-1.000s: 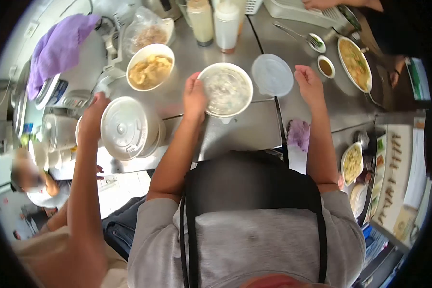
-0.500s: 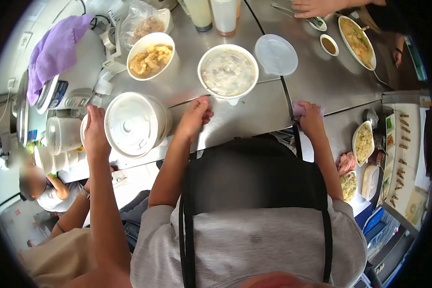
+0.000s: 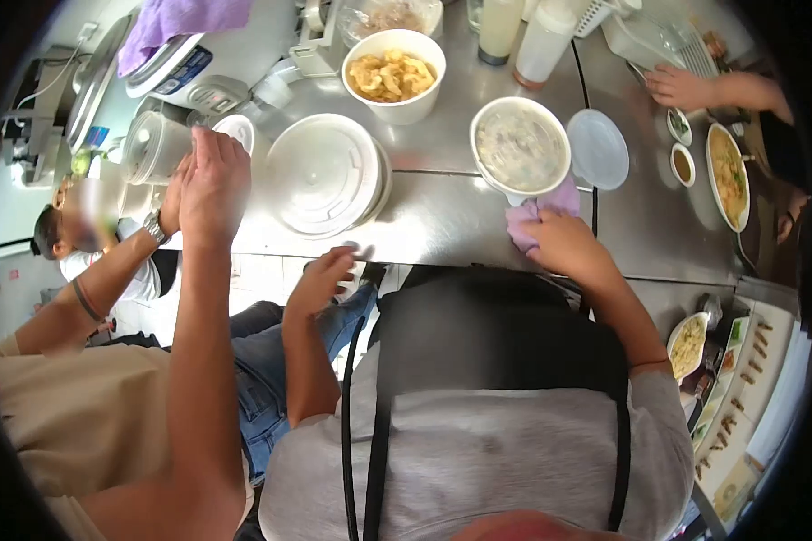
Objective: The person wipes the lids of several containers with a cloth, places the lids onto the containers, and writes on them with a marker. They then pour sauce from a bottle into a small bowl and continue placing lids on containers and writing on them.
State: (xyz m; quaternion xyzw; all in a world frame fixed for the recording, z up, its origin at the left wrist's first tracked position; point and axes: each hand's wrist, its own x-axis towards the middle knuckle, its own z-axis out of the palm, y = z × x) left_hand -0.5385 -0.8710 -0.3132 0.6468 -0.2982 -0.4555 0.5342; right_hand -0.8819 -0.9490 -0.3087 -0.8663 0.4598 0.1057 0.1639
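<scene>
My right hand (image 3: 559,242) presses its fingers around a crumpled purple cloth (image 3: 521,225) on the steel table (image 3: 433,212), just below a white bowl (image 3: 521,146) with a clear lid. The cloth reaches up beside the bowl's lower right edge. In front of the table edge is my left hand (image 3: 323,281), its fingers loosely curled and apart. A small dark, shiny thing, too unclear to name, shows at its fingertips. White lidded containers (image 3: 325,176) stand above my left hand. A round clear lid (image 3: 597,150) lies right of the bowl.
A bowl of yellow fried food (image 3: 391,77) and bottles (image 3: 543,41) stand at the back. Beside me on the left, a co-worker in beige (image 3: 90,424) has raised hands near clear tubs (image 3: 149,149). Another person's hand (image 3: 681,87) is beyond an oval dish (image 3: 728,178).
The view has shifted, and table items appear farther right. My right hand and the cloth are now close under the lidded bowl. My left hand has drawn back from the table to its front edge.
</scene>
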